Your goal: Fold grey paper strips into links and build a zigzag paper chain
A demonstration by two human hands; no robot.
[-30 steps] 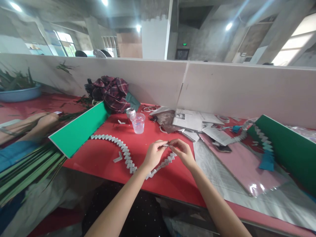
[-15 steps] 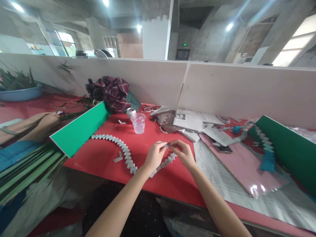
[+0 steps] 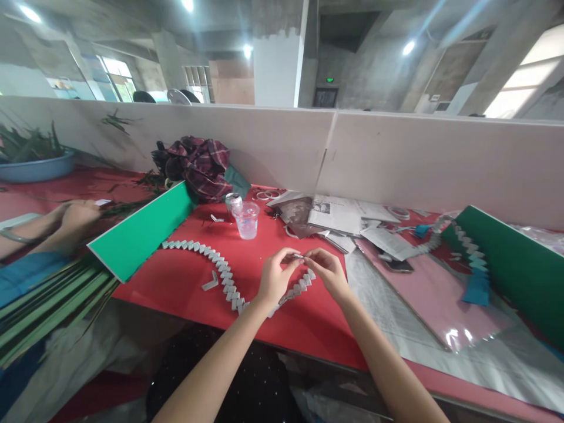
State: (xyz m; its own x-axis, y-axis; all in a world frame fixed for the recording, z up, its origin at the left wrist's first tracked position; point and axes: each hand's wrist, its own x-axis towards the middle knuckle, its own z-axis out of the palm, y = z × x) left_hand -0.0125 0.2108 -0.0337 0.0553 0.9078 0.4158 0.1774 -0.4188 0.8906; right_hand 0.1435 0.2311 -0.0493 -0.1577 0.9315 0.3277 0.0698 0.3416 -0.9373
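Fingertips of my left hand (image 3: 277,275) and my right hand (image 3: 328,271) meet above the red table, pinching a small folded paper strip (image 3: 298,256) between them. Beneath them lies a zigzag chain of folded paper (image 3: 225,273), grey-white, curving from the green divider at left down to the table's front edge and up toward my right hand. My forearm and left hand cover part of its middle. A loose V-shaped folded paper piece (image 3: 211,281) rests left of the chain.
A clear plastic cup (image 3: 247,222) and a can (image 3: 233,202) stand behind the chain. Green dividers (image 3: 143,229) flank the table. Newspapers (image 3: 337,212), a pink folder (image 3: 423,288) and a phone (image 3: 400,265) lie right. Beyond the left divider are another person's hands (image 3: 79,218) and long green leaves (image 3: 57,299).
My fingers have shifted slightly around the small paper strip, which now shows more between them. At left, the other person's hands have moved a little.
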